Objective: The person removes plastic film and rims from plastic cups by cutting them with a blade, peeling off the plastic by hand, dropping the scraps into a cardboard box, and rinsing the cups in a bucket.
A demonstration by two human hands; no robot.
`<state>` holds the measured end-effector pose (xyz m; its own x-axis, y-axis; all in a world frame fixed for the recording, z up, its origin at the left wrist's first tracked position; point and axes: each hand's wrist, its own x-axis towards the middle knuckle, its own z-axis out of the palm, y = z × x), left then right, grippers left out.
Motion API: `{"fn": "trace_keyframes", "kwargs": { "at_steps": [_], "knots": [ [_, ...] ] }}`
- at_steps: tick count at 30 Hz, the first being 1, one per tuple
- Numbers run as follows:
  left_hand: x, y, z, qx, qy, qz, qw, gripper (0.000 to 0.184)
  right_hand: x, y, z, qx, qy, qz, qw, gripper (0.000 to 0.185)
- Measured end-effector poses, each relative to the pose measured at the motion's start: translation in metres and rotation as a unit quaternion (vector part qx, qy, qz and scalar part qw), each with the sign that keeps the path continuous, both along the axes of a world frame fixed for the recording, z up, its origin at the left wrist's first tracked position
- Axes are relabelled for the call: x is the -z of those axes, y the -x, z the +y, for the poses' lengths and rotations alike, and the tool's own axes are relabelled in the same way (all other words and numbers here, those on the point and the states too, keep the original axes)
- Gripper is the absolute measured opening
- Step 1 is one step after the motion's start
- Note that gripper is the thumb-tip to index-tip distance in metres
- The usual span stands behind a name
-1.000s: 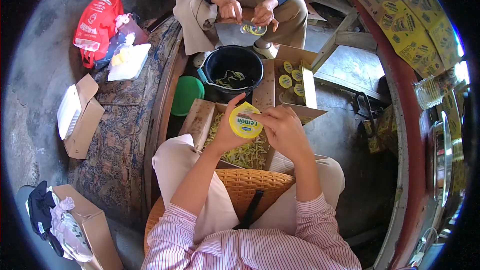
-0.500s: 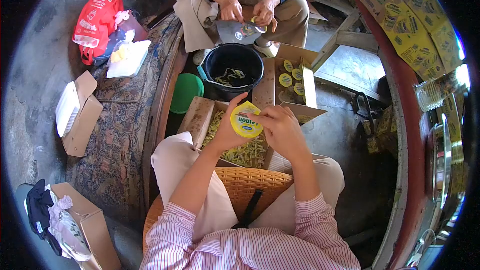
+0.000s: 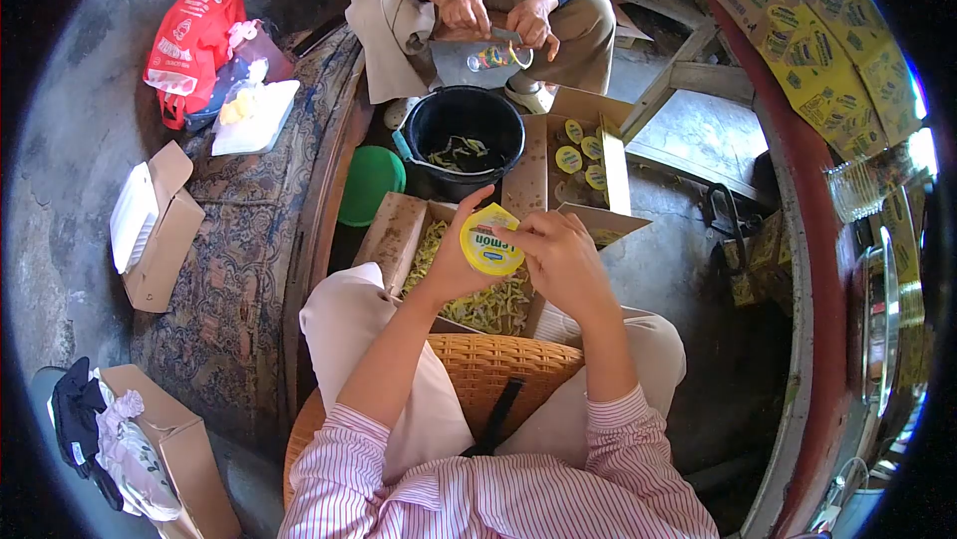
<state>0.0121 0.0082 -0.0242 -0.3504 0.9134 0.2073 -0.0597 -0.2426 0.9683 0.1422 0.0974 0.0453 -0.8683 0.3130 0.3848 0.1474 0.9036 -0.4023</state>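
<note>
My left hand (image 3: 461,265) is wrapped round a cup with a yellow "Lemon" lid (image 3: 491,242), lid facing up. At the lid's right edge, the fingers of my right hand (image 3: 563,258) are bent and pinched together against it; what lies between the fingertips is hidden. Below the cup, an open cardboard box (image 3: 387,240) holds a heap of yellow-green strips (image 3: 488,310). A black bucket (image 3: 467,180) just beyond has some strips in it. Several yellow-lidded cups (image 3: 568,159) sit in another box to the right.
Opposite me, a seated person's hands (image 3: 498,20) hold a clear cup with a yellow rim (image 3: 493,58). A green lid (image 3: 373,185) lies left of the bucket. A wicker seat (image 3: 488,359) is between my legs. A wooden frame (image 3: 688,75) stands at right, a red bag (image 3: 196,45) at left.
My hands and the lemon cup have barely moved. Across from me, the person's hands have shifted slightly and the clear cup has turned.
</note>
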Motion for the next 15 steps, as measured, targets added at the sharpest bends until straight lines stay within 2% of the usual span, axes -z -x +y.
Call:
{"fn": "trace_keyframes", "kwargs": {
  "at_steps": [5,8,11,15],
  "knots": [
    [0.0032,-0.0006,0.0018,0.0,-0.005,-0.027,1.0,0.096,-0.0015,-0.0011,0.0019,-0.003,0.003,-0.005,1.0,0.038],
    [0.0007,-0.0007,0.0011,-0.025,-0.005,0.028,0.999,0.097,-0.0006,-0.0015,0.002,-0.002,0.003,-0.008,1.0,0.038],
    [0.0043,-0.0001,0.0023,-0.003,-0.003,-0.018,1.0,0.097,-0.0017,-0.0013,0.0024,-0.004,0.006,-0.009,1.0,0.038],
    [0.0006,-0.0004,0.0012,0.004,-0.002,-0.02,1.0,0.098,-0.0044,-0.0022,0.0018,0.003,0.01,-0.012,1.0,0.037]
  ]
}}
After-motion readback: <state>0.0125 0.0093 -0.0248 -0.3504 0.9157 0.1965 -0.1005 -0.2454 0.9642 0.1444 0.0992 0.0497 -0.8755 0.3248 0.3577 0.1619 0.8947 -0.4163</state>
